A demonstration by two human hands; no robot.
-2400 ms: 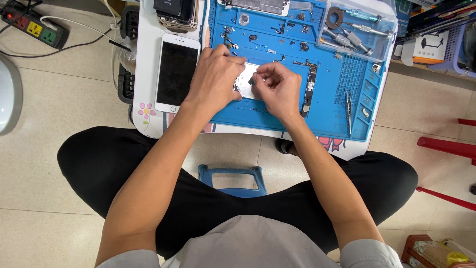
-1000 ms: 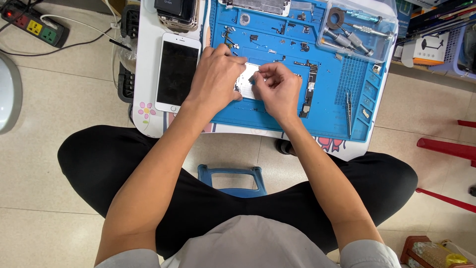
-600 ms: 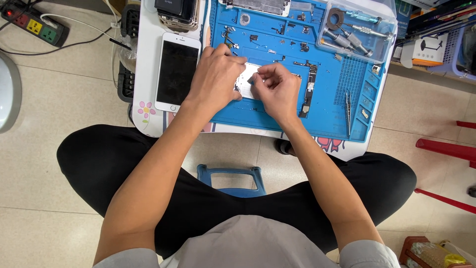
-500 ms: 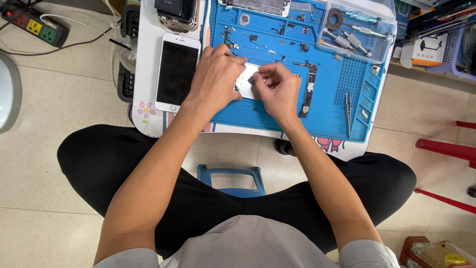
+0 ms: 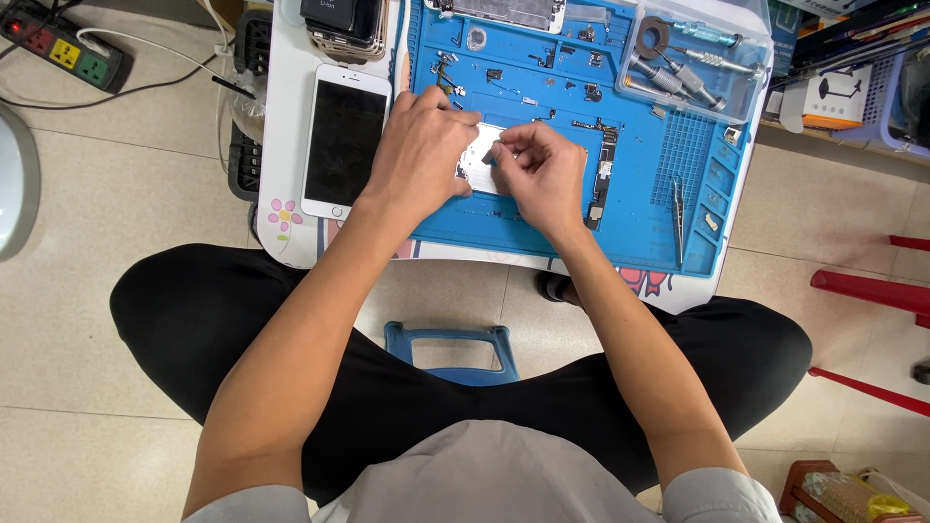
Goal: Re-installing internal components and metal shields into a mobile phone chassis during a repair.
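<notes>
Left hand (image 5: 418,145) pins the small white part (image 5: 478,167) to the blue mat (image 5: 504,218); right hand (image 5: 542,174), fingertips pinched closed on it, should work gently, part kept flat.

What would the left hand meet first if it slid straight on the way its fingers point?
Probably the small white flat part already under the left hand's fingertips; beyond it, loose small parts on the blue silicone work mat. Depth is unclear.

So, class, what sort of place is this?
Probably a phone repair bench: a blue mat strewn with small parts, a tray of screwdrivers, and a phone lying beside it.
</notes>
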